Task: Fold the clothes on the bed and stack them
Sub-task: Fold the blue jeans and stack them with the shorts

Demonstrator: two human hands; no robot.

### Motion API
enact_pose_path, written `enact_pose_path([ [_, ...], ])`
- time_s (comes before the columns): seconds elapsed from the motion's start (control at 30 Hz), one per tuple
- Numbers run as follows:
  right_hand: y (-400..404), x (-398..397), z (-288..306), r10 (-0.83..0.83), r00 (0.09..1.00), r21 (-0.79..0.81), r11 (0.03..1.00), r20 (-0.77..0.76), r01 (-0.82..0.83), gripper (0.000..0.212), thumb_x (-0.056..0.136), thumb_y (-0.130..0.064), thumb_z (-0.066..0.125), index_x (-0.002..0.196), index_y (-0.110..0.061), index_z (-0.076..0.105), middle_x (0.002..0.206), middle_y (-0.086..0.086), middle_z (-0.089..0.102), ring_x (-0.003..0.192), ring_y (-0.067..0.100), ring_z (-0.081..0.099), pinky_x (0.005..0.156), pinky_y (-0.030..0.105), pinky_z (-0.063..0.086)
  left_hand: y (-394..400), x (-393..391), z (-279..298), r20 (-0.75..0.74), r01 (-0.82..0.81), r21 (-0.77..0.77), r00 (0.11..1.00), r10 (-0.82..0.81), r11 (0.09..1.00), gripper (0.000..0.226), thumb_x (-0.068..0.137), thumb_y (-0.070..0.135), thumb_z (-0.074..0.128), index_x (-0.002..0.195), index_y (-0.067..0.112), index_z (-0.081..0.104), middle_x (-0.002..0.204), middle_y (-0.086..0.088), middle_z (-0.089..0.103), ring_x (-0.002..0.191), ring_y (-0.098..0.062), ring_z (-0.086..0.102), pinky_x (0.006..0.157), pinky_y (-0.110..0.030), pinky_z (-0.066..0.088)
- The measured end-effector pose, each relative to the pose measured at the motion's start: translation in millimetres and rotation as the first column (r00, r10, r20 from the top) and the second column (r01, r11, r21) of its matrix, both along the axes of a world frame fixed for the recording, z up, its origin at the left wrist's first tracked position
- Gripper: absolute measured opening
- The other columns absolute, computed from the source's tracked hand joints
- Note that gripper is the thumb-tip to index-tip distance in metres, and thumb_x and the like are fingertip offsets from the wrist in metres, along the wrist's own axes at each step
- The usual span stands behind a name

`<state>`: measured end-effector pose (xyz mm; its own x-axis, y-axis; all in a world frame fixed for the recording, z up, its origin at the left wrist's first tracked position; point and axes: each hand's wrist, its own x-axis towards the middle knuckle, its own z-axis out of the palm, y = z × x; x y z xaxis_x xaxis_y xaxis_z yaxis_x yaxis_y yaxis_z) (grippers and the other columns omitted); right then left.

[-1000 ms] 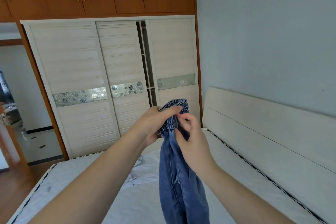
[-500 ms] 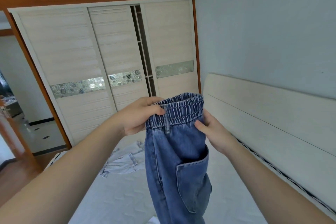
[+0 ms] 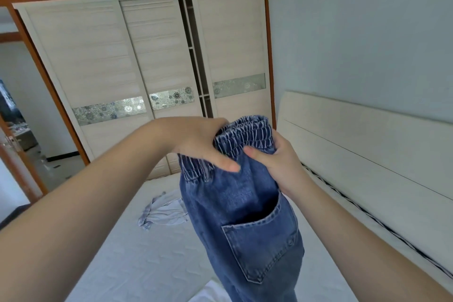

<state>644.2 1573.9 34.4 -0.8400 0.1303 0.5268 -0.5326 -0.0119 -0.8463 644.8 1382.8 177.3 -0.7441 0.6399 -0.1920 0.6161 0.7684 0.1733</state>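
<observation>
The blue jeans (image 3: 242,218) hang in the air above the bed (image 3: 137,257), held up by the stretchy waistband at the top. One back pocket faces the camera. The left hand (image 3: 198,144) has a tight grip on the left part of the waistband, thumb pressed on the front. The right hand (image 3: 279,164) holds the right part in a closed grip too. A pale crumpled shirt (image 3: 164,211) lies on the bed behind the jeans. Past the bed stands a wardrobe (image 3: 157,61) with sliding doors.

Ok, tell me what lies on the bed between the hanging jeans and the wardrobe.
In the head view, a crumpled pale garment lies on the mattress there, left of the jeans; otherwise bare mattress.
</observation>
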Motion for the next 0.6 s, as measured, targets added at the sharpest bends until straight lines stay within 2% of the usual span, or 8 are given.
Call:
enact_pose_path([
  [0.07,1.0,-2.3,4.4,0.013,1.000,-0.051,0.999,0.014,-0.012,0.052,0.064,-0.041,0.087,0.108,-0.021,0.067,0.106,0.000,0.074,0.100,0.020,0.070,0.090,0.044,0.055,10.6,-5.7,-5.0,-0.196,-0.008,0.041,0.980,0.016,0.999,0.080,0.064,0.069,0.075,0.127,0.031,0.046,0.113,0.014,0.061,0.097,-0.006,0.059,0.075,-0.022,0.045],
  [0.13,8.0,-4.9,4.1,0.039,0.998,-0.040,0.999,0.054,-0.037,0.055,0.065,-0.040,0.087,0.111,-0.018,0.066,0.108,0.000,0.074,0.101,0.020,0.070,0.089,0.041,0.055,15.3,-13.0,-9.3,-0.285,0.007,0.071,0.958,0.013,0.997,0.063,0.071,0.060,0.075,0.119,0.025,0.055,0.107,0.009,0.064,0.096,-0.012,0.060,0.080,-0.029,0.046],
  [0.27,40.2,-2.1,-26.6,0.165,0.972,0.047,0.983,0.170,-0.175,0.052,0.074,-0.050,0.078,0.120,-0.031,0.063,0.124,-0.008,0.067,0.115,0.010,0.062,0.089,0.021,0.052,11.8,-24.9,-18.4,-0.259,0.045,0.133,0.966,-0.009,0.990,0.043,0.076,0.049,0.077,0.110,0.025,0.063,0.096,0.013,0.067,0.087,-0.003,0.060,0.074,-0.022,0.046],
  [0.33,57.3,4.7,-63.0,0.048,0.958,0.064,0.996,0.282,-0.069,0.050,0.076,-0.069,0.064,0.117,-0.041,0.062,0.126,-0.016,0.063,0.119,0.004,0.057,0.092,0.017,0.047,10.2,-27.9,-21.1,-0.242,0.042,0.181,0.970,0.003,0.983,0.044,0.076,0.048,0.077,0.111,0.025,0.064,0.096,0.014,0.068,0.085,0.003,0.058,0.075,-0.021,0.046],
  [0.37,66.3,7.1,-88.4,-0.068,0.917,0.083,0.996,0.394,0.038,0.053,0.078,-0.075,0.054,0.119,-0.041,0.060,0.128,-0.016,0.062,0.121,0.004,0.055,0.096,0.023,0.044,10.1,-29.4,-21.4,-0.239,0.039,0.193,0.971,0.009,0.980,0.044,0.076,0.047,0.077,0.112,0.025,0.064,0.095,0.016,0.067,0.085,0.004,0.058,0.074,-0.021,0.046],
  [0.43,83.0,12.2,-148.2,-0.207,0.727,0.127,0.978,0.655,0.164,0.065,0.087,-0.074,0.036,0.133,-0.031,0.052,0.135,-0.003,0.057,0.126,0.016,0.050,0.107,0.039,0.035,9.9,-31.4,-19.3,-0.238,0.030,0.202,0.971,0.019,0.979,0.046,0.076,0.047,0.078,0.114,0.024,0.064,0.095,0.017,0.067,0.086,0.001,0.060,0.075,-0.023,0.045],
  [0.53,95.7,22.0,-224.1,-0.101,0.453,0.061,0.993,0.886,0.102,0.083,0.088,-0.077,0.024,0.144,-0.019,0.042,0.139,0.011,0.052,0.131,0.031,0.045,0.113,0.048,0.027,10.2,-33.2,-13.6,-0.259,0.005,0.184,0.965,0.043,0.983,0.063,0.074,0.053,0.077,0.126,0.021,0.060,0.113,0.011,0.067,0.103,-0.013,0.062,0.092,-0.032,0.045],
  [0.6,94.3,25.3,-250.6,0.071,0.407,-0.110,0.991,0.911,0.071,0.087,0.085,-0.080,0.021,0.141,-0.017,0.044,0.137,0.011,0.055,0.130,0.031,0.046,0.113,0.048,0.026,11.4,-34.3,-9.0,-0.281,-0.015,0.167,0.958,0.062,0.986,0.076,0.072,0.057,0.076,0.135,0.020,0.054,0.124,0.006,0.062,0.112,-0.018,0.058,0.101,-0.037,0.043],
])
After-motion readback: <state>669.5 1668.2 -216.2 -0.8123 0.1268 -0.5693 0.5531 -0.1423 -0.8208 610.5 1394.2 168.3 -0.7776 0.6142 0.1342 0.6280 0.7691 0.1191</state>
